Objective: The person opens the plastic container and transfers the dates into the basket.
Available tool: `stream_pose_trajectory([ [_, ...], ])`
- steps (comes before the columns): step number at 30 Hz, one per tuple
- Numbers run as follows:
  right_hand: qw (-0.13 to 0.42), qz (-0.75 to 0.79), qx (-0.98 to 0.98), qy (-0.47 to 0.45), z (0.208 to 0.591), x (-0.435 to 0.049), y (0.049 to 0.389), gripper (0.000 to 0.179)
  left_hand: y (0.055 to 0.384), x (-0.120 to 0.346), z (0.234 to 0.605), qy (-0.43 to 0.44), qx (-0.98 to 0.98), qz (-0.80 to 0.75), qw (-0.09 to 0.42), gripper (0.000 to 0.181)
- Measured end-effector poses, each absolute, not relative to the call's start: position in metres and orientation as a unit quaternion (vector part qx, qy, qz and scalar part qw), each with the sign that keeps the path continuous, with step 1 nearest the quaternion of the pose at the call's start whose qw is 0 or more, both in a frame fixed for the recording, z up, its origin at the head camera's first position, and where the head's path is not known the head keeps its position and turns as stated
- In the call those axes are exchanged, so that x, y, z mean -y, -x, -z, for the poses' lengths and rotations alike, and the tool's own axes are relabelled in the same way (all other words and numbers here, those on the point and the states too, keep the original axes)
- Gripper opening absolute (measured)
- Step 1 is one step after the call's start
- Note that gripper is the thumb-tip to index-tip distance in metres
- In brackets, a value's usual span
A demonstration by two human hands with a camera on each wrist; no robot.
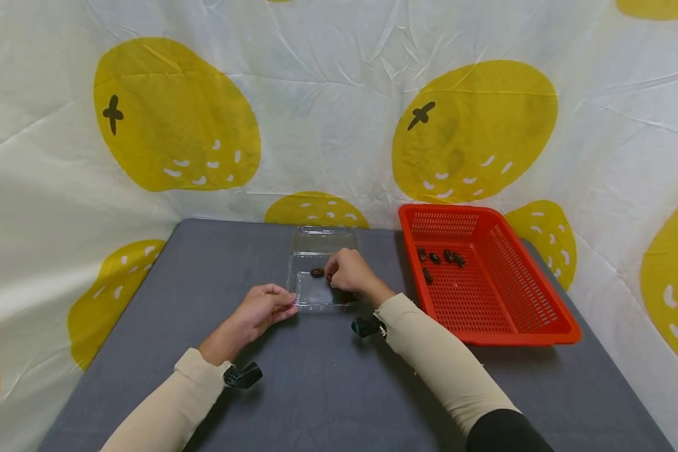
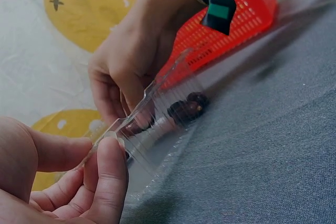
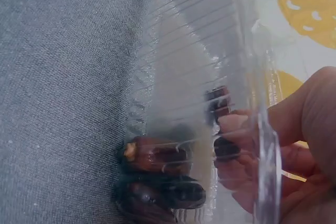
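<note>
A clear plastic clamshell box [image 1: 316, 295] stands on the table with its lid [image 1: 324, 240] folded back. My left hand [image 1: 264, 310] pinches the box's near left rim between thumb and fingers. Inside the box is my right hand [image 1: 351, 271], its curled fingers on a dark brown date [image 3: 227, 149] low down behind the clear wall. Another date [image 1: 317, 272] lies just left of those fingers. Through the wall, the right wrist view shows more dates [image 3: 157, 156] side by side on the box floor. The fingertips are partly blurred by the plastic.
A red plastic basket [image 1: 505, 338] with slotted walls sits on the right of the grey table [image 1: 322, 383]. Several dates [image 1: 434, 258] lie at its left side. A white curtain with yellow fruit prints [image 1: 328, 138] hangs behind the table.
</note>
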State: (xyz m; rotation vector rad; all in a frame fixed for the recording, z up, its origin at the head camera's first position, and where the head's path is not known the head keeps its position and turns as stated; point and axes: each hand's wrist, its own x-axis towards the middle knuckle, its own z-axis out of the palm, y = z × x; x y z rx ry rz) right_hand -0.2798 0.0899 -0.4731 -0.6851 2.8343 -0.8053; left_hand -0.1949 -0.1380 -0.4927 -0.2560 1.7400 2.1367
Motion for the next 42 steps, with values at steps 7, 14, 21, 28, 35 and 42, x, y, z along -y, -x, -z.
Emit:
stream_pose_trajectory([
  [7, 0.08, 0.327, -0.92, 0.199, 0.461, -0.093, 0.273, 0.023, 0.196, 0.137, 0.492, 0.088, -0.621, -0.757, 0.183, 0.014],
  [14, 0.102, 0.372, -0.905, 0.18, 0.441, -0.097, 0.268, 0.024, 0.195, 0.138, 0.489, 0.09, -0.62, -0.758, 0.184, 0.014],
  [21, 0.135, 0.456, -0.867, 0.147, 0.42, -0.108, 0.262, 0.02, 0.196, 0.138, 0.486, 0.088, -0.62, -0.757, 0.186, 0.015],
  [28, 0.148, 0.5, -0.841, 0.142, 0.406, -0.121, 0.259, 0.024, 0.195, 0.138, 0.486, 0.084, -0.623, -0.754, 0.192, 0.013],
  [35, 0.165, 0.533, -0.82, 0.129, 0.397, -0.141, 0.261, 0.028, 0.194, 0.137, 0.487, 0.087, -0.627, -0.749, 0.196, 0.013],
  [42, 0.161, 0.55, -0.812, 0.112, 0.39, -0.162, 0.263, 0.032, 0.194, 0.137, 0.488, 0.093, -0.635, -0.741, 0.198, 0.013],
])
